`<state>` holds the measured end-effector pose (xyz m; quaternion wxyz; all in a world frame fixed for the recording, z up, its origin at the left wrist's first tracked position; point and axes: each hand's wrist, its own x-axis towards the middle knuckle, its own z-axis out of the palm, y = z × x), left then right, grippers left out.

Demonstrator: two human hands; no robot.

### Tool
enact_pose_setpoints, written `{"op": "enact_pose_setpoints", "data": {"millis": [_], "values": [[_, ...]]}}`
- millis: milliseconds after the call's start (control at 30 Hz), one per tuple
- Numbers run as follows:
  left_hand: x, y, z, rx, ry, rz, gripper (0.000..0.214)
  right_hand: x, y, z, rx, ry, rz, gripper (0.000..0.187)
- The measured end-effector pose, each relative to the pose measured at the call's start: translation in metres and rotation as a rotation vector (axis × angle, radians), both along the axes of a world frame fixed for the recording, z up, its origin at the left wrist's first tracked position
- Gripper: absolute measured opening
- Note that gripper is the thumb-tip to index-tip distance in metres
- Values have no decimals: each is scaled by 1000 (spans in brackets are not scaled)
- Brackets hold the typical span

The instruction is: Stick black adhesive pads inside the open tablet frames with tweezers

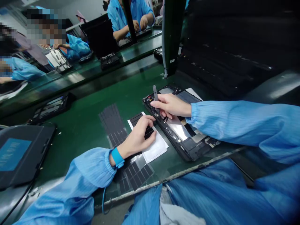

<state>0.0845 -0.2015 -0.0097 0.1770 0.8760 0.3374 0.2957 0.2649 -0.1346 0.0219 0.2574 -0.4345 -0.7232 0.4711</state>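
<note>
My right hand (172,104) is closed around a slim grey pair of tweezers (155,91), its tips hidden below my fingers. It rests over an opened black electronic device (179,129) with exposed boards and silvery panels. My left hand (138,136) lies just left of the device, thumb and forefinger apart, with nothing visible between them. Beneath that hand is a white backing sheet (156,148) with black strips. More black adhesive-looking strips (138,172) on clear film lie under my left wrist and beyond it. A blue band (117,157) circles that wrist.
A dark case with a blue label (15,154) stands at the left edge, and another opened device (50,107) lies behind it. A dark upright post (173,37) and stacked black panels (234,47) rise at the back right. Co-workers in blue sleeves (78,47) work across the bench.
</note>
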Motion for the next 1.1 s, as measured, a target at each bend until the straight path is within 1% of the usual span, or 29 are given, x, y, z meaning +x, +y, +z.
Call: {"op": "enact_pose_setpoints", "data": {"millis": [233, 467, 667, 833, 967, 1033, 1100], "values": [[0, -3, 1, -16, 40, -65, 19, 1, -1, 0, 9, 12, -50, 18], [-1, -2, 1, 18, 62, -127, 21, 0, -2, 1, -11, 4, -71, 19], [1, -2, 8, 19, 140, -180, 18, 1, -1, -2, 39, 9, -60, 20], [4, -6, 9, 102, 226, -158, 16, 1, -2, -4, 108, -1, -68, 18], [6, -8, 7, 154, 253, -61, 16, 1, -3, -4, 75, 52, -79, 17], [7, -9, 7, 171, 283, -58, 16, 1, -2, -5, 52, 70, -76, 16], [9, -11, 9, 197, 327, -91, 17, 1, -1, -5, 41, 83, -72, 17]]}}
